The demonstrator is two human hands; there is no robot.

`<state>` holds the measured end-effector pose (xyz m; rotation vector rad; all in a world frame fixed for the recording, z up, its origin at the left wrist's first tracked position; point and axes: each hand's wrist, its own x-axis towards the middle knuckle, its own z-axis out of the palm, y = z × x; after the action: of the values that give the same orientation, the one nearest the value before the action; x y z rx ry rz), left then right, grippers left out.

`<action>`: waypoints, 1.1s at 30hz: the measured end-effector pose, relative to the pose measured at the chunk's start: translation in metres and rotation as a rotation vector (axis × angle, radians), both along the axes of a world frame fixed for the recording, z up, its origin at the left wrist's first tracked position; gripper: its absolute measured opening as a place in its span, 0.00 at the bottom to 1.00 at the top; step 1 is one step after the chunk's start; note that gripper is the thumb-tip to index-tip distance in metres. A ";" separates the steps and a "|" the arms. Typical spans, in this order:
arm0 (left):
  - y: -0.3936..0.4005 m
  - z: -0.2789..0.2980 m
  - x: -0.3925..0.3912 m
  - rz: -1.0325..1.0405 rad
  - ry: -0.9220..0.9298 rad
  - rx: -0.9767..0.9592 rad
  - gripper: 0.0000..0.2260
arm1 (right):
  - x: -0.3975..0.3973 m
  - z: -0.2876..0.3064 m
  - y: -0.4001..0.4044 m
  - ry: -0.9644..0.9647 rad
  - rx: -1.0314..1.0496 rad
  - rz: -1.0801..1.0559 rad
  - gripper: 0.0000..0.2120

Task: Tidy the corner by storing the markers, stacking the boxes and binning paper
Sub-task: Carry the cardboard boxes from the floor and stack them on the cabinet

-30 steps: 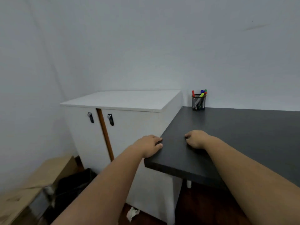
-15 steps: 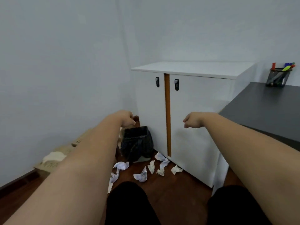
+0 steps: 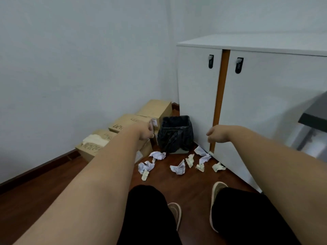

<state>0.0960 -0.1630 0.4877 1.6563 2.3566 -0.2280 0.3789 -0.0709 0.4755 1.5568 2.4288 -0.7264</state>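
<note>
Crumpled papers [image 3: 177, 168], roughly eight, three boxes [image 3: 131, 123], one bin [image 3: 175, 134]

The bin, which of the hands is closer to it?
Left. The left hand hangs just beside the bin, at its left edge. The right hand is further off to its right, by the cupboard.
</note>
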 end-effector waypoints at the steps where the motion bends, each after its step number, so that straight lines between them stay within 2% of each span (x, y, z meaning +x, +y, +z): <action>1: 0.004 -0.007 -0.008 0.012 0.009 -0.013 0.21 | -0.006 -0.007 0.003 0.009 -0.034 -0.005 0.20; 7: 0.032 -0.034 -0.034 0.014 -0.022 -0.033 0.22 | -0.041 -0.036 0.040 0.068 -0.109 -0.026 0.18; 12: 0.039 -0.057 -0.075 0.039 -0.073 -0.028 0.21 | -0.109 -0.059 0.072 0.104 -0.137 0.027 0.15; 19: -0.015 -0.093 -0.173 0.319 -0.229 0.004 0.21 | -0.251 -0.085 0.068 0.064 -0.224 0.212 0.20; 25: -0.068 -0.120 -0.252 0.603 -0.298 0.067 0.21 | -0.350 -0.108 0.059 0.079 -0.249 0.369 0.21; 29: -0.071 -0.145 -0.286 0.672 -0.329 0.061 0.21 | -0.392 -0.123 0.063 0.134 -0.242 0.360 0.25; 33: -0.058 -0.167 -0.307 0.682 -0.373 0.029 0.21 | -0.427 -0.136 0.072 0.168 -0.210 0.359 0.20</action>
<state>-0.2113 -0.2210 0.3212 0.7321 2.4545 0.2256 -0.0482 0.0007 0.3397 0.9840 2.5485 -1.0292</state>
